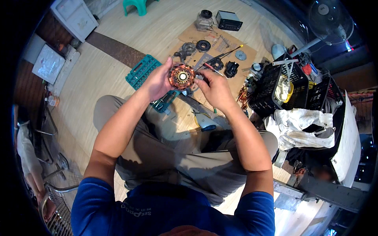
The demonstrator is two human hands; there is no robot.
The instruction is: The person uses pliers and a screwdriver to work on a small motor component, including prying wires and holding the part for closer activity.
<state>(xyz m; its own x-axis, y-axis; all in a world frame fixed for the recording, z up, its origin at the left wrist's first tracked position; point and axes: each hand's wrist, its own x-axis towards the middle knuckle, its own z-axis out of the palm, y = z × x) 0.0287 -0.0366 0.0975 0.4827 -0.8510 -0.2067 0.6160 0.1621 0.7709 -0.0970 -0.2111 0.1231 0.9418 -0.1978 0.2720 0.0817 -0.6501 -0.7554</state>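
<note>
A motor armature (182, 77) with copper windings and a brass-coloured ring round a pale centre is held up in front of me, its end face turned toward me. My left hand (158, 82) is closed round its left side, thumb pointing up. On the opposite side, the fingertips of my right hand (214, 87) pinch together at the rim. Whether a small piece sits between them cannot be made out. Below and behind my left hand lies an open teal tool case (142, 70) with rows of sockets, partly hidden by the hand and forearm.
A cardboard sheet (246, 45) on the floor bears dark motor parts, a black ring (203, 46) and a red-handled screwdriver (212, 68). Pliers (204, 122) lie near my knees. Black crates (262, 98) and a white cloth (301, 128) stand right; a fan (330, 19) rises behind. Someone's legs (29, 157) show left.
</note>
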